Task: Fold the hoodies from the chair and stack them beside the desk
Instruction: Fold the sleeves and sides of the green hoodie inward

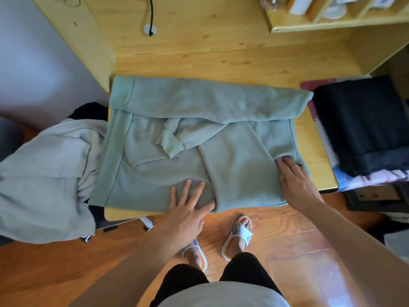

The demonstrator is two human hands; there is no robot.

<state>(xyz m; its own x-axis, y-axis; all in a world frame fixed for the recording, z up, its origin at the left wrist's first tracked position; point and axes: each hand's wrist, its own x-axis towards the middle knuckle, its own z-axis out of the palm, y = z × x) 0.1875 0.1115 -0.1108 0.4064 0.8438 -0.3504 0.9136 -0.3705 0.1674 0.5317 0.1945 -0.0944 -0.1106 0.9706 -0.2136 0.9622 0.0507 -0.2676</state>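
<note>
A sage-green hoodie (172,134) lies spread on the wooden desk (221,54), its far part folded over and a sleeve cuff lying across the middle. My left hand (188,204) presses flat with straight, spread fingers on the hoodie's near edge. At the garment's right edge my right hand (294,178) lies on the cloth, fingers extended, fingertips at a fold. A pale grey hoodie (44,173) is draped over the chair at left, a dark garment (90,111) behind it. To the right of the desk sits a folded dark hoodie (363,122).
A black cable (151,16) drops to a hole at the back of the desk. Shelves (332,16) hold items at top right. The folded dark garment rests on patterned cloth (354,180). My slippered feet (236,235) stand on the wooden floor.
</note>
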